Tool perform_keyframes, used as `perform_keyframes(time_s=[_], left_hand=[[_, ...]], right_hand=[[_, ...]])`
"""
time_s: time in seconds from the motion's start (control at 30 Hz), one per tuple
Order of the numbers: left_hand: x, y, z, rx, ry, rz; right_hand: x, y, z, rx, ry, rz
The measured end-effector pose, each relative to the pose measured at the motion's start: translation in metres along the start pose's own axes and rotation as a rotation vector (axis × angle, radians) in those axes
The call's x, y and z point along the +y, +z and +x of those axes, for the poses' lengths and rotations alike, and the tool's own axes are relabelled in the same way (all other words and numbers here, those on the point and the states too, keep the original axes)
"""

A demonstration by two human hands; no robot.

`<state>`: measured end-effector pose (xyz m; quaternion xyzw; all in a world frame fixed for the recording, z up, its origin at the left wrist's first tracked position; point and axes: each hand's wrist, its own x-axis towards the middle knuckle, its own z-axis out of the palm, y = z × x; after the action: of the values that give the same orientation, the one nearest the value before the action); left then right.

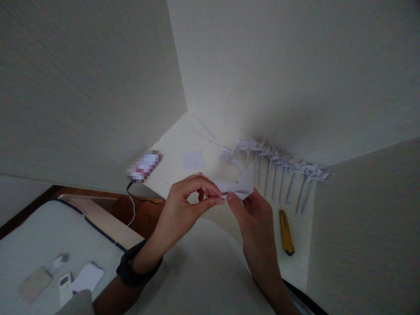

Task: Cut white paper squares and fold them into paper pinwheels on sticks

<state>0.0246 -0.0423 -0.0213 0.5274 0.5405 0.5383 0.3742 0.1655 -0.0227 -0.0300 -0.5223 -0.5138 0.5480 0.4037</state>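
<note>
A: Hands?
B: Two, centre frame. Left hand pinched, thumb and forefinger closed on the near edge of one white folded paper. Right hand comes up from below, fingertips closed on the same paper's lower edge. Paper sits between both hands, held above the desk, just right of centre.

A: Wrist?
B: One dark band on the left wrist, lower left of centre.

A: Count on the desk.
B: One row of paper pinwheels along the wall, centre right. Roughly ten; overlap blurs the exact number. One yellow cutter below the row, right of the right hand, apart from it. One flat paper square above the left hand. Two thin strips near the corner, maybe more. One phone at the desk's left edge, one white cable hanging from it.

A: Lower left?
B: One pale mat with four small items, too dim to name.
</note>
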Motion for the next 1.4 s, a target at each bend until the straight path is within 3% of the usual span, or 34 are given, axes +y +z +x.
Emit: perform_keyframes(time_s=[0.17,0.5,0.67,0.87,1.4], left_hand=[[0.003,0.001,0.001,0.026,-0.234,-0.225],[-0.002,-0.001,0.005,0.097,-0.399,-0.339],[-0.004,0.002,-0.001,0.190,-0.296,-0.334],[-0.004,0.004,-0.002,0.149,-0.301,-0.434],[0.002,0.005,-0.006,0.208,-0.175,-0.289]], right_hand=[[0.001,-0.003,0.000,-0.039,0.037,-0.046],[0.002,-0.002,0.001,-0.054,0.053,-0.041],[0.000,-0.002,0.001,-0.043,0.030,0.004],[-0.002,-0.002,-0.001,-0.057,0.030,-0.025],[-0.007,0.005,-0.003,-0.017,-0.009,-0.154]])
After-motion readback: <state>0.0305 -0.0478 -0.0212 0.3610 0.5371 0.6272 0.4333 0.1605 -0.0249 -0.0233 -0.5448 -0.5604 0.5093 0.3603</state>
